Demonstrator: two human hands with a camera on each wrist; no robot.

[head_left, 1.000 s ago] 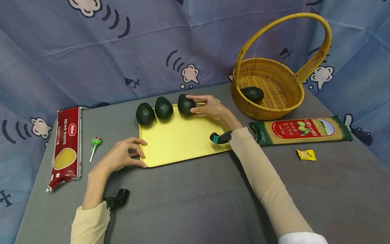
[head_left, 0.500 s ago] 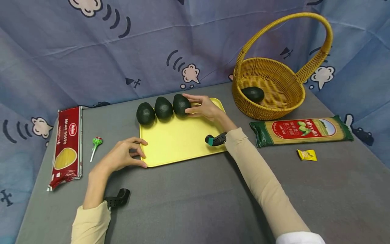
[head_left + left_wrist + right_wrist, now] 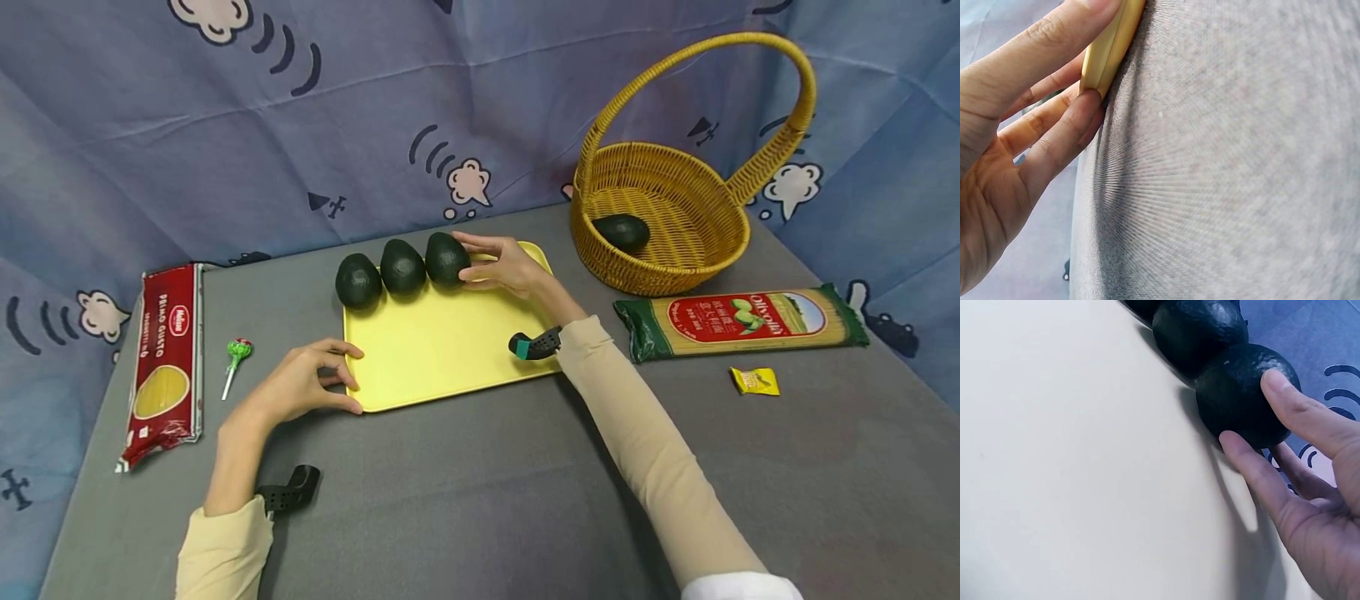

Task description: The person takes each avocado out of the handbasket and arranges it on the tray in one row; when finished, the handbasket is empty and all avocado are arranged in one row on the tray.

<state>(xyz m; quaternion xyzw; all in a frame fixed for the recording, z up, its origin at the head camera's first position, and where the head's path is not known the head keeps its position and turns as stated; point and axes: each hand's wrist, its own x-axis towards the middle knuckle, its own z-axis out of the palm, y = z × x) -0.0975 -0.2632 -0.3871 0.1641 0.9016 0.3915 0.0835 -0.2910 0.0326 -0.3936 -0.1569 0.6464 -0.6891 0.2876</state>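
Observation:
Three dark green avocados stand in a row along the back of a yellow tray [image 3: 435,358]: the left avocado [image 3: 358,282], the middle avocado [image 3: 402,267] and the right avocado [image 3: 446,261]. My right hand [image 3: 510,268] grips the right avocado from its right side, fingertips and thumb spread on its skin. In the right wrist view this avocado [image 3: 1235,400] sits against its neighbour [image 3: 1194,331]. At the tray's front left corner my left hand [image 3: 309,382] holds the edge, and the left wrist view has its fingers on the tray's rim [image 3: 1102,65].
A wicker basket [image 3: 712,267] with one avocado [image 3: 622,232] inside stands at the back right. Before it lie a green-ended spaghetti pack [image 3: 750,321] and a yellow wrapped candy [image 3: 755,382]. On the left are a red spaghetti pack [image 3: 165,350] and a lollipop [image 3: 237,350].
My right hand has slid the right avocado leftward, up beside the middle one, and has then stayed there. The left hand keeps its place at the tray corner.

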